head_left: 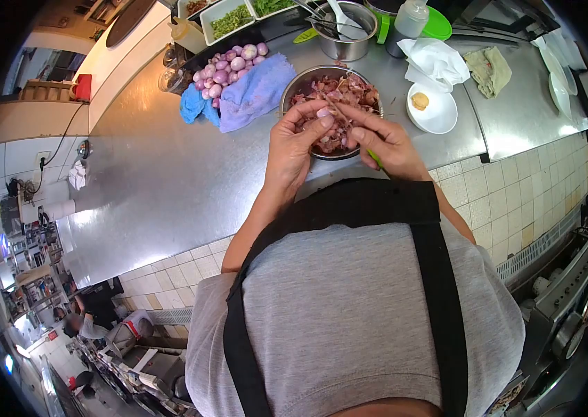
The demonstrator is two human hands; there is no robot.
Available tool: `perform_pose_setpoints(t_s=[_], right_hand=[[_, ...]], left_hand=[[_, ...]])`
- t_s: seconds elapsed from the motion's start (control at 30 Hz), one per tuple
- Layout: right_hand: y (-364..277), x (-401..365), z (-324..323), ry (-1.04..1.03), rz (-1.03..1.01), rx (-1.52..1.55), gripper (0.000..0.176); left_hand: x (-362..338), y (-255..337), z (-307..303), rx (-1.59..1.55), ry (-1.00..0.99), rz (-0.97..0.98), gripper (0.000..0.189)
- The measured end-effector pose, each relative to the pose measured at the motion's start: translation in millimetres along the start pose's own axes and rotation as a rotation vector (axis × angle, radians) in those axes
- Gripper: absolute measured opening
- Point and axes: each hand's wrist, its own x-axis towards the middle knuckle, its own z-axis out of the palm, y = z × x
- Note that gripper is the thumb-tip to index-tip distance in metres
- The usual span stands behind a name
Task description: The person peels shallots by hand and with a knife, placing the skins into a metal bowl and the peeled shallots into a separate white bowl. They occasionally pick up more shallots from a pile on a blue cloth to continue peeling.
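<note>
Between the thumb and fingers of my left hand (292, 142) is a small peeled-looking shallot (324, 112), held above a metal bowl (292, 85). Reddish shallot skins (353, 90) fill that bowl. My right hand (391, 149) is closed around a small knife with a green handle (374, 159), its index finger reaching toward the shallot. Most of the knife is hidden by the hand. Left of the bowl lies a pile of peeled purple shallots (228, 67), partly under a lilac cloth (258, 90).
A white bowl (440, 119) holding a pale yellow piece (420, 101) stands to the right, beside crumpled white paper (436, 62) and a beige cloth (490, 71). Behind are a steel pot with utensils (346, 48) and trays of chopped greens (230, 22). Another person (92, 323) is far left.
</note>
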Motion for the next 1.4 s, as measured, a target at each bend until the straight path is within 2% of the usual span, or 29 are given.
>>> perform_pose_setpoints(t_s=[0.13,0.3,0.43,0.63,0.8,0.93,1.13,1.33,1.4], right_hand=[[-5.8,-0.4,5.2,-0.039,0.035,-0.041,0.043],[8.6,5.5,-1.3,0.07,-0.03,0.037,0.039],[5.1,5.9,-2.8,0.115,-0.038,0.102,0.038],[-4.4,1.3,0.2,0.021,-0.029,0.053,0.04],[3.6,7.0,-2.8,0.139,-0.021,0.107,0.039],[-0.6,5.8,1.3,0.159,-0.018,0.08,0.041],[-2.2,0.6,3.0,-0.062,0.038,0.033,0.044],[-0.5,1.5,8.5,0.0,-0.022,-0.116,0.043],[2.0,2.7,5.8,0.001,0.002,-0.03,0.042]], left_hand=[[-1.7,0.3,-1.9,0.037,-0.034,0.045,0.026],[-2.9,1.2,-0.9,0.032,-0.055,0.053,0.028],[-1.6,3.6,0.6,-0.143,-0.137,-0.015,0.027],[3.0,-2.9,-8.7,-0.283,-0.12,-0.093,0.029],[0.9,5.9,0.2,-0.291,-0.083,-0.149,0.024],[2.0,4.5,4.5,-0.301,-0.049,-0.133,0.02],[5.2,-1.5,-2.1,-0.284,-0.064,-0.034,0.021],[2.0,4.2,6.0,-0.201,-0.036,0.011,0.019],[2.4,2.0,1.9,-0.198,-0.055,0.014,0.02]])
